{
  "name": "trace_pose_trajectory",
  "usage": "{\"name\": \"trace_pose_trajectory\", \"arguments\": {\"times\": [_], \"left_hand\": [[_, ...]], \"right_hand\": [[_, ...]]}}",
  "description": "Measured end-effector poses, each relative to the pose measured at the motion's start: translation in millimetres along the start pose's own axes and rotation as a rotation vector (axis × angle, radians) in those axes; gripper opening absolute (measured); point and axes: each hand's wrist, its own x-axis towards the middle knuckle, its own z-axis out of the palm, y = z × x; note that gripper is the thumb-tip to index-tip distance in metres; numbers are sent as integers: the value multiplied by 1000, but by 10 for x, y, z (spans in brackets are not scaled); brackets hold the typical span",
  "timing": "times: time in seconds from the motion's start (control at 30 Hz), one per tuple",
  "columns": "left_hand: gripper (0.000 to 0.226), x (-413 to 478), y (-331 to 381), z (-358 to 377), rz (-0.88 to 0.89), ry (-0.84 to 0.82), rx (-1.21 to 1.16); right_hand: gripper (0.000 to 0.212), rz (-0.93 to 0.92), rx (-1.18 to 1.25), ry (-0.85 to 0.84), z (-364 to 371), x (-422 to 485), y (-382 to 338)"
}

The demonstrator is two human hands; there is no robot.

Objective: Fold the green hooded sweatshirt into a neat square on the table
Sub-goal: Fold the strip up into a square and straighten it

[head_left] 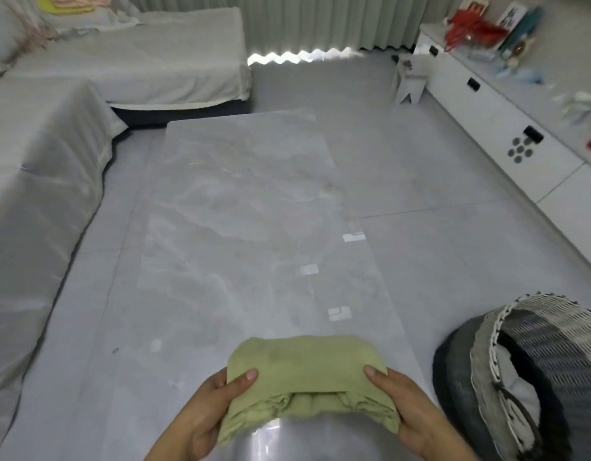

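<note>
As seen from the head camera, we hold the green hooded sweatshirt (304,377), folded into a thick bundle, at the near edge of the table (240,201). Our left hand (204,417) and right hand (410,414) each clamp one side, thumb on top. Loose layers sag from the front; we judge that easing either grip could spill the fold.
</note>
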Motion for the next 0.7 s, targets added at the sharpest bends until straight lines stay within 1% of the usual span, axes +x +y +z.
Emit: {"name": "trace_pose_trajectory", "arguments": {"times": [0.13,0.2,0.3,0.33,0.4,0.47,0.5,0.57,0.6,0.67,0.7], "left_hand": [[26,-5,-34,286,5,-30,44],[26,17,-45,453,7,-57,59],[37,103,-77,731,15,-86,96],[40,137,-99,837,16,-95,111],[40,228,-183,1095,21,-116,138],[38,318,-290,1434,23,-134,165],[41,360,-353,1633,29,-150,186],[64,459,-495,2093,33,-204,226],[71,522,-591,2339,29,-223,246],[63,672,-820,2859,13,-252,269],[60,743,-938,3130,1,-270,276]], "right_hand": [[41,-52,49,11,-227,-248,-96],[39,-84,75,21,-364,-325,-149],[38,-131,76,45,-626,-404,-229],[33,-143,94,48,-737,-434,-243],[23,-162,131,82,-997,-507,-279],[24,-167,147,144,-1363,-559,-302],[28,-151,142,177,-1571,-586,-338],[40,-117,113,234,-2073,-633,-439],[41,-104,92,267,-2334,-688,-507],[38,-82,97,322,-2893,-844,-642],[41,-71,92,336,-3191,-930,-703]]}}
